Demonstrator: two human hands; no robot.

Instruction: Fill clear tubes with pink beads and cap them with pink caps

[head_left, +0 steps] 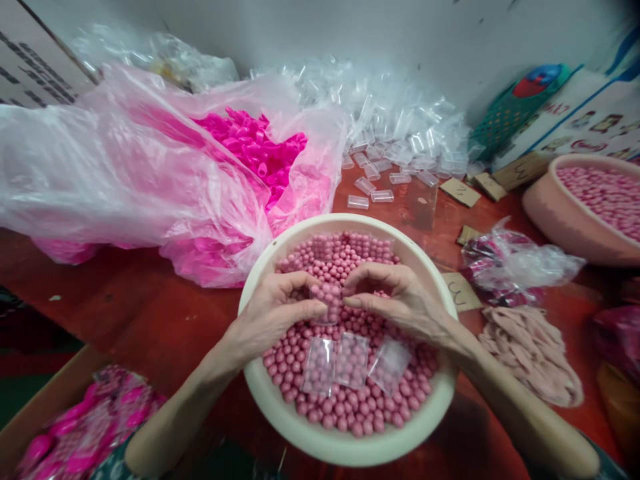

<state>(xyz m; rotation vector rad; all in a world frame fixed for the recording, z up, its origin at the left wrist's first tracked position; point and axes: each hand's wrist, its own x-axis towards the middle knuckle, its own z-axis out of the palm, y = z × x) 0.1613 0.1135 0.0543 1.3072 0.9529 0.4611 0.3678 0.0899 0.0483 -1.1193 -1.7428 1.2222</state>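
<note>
The left hand point(273, 308) pinches a clear case point(327, 312) over the basin point(350, 453) of pink beads point(345, 408); whether the right hand point(406, 299) grips it too, I cannot tell. A light, level hold should suit.

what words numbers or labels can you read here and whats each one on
"3", apparently, sideways: nearest cardboard piece
"3", apparently: farther cardboard piece
Similar mark, unclear: cardboard strip, back right
Red lettering, too blurred: white printed package, right
Dark print, too blurred: pale carton, upper left
</note>
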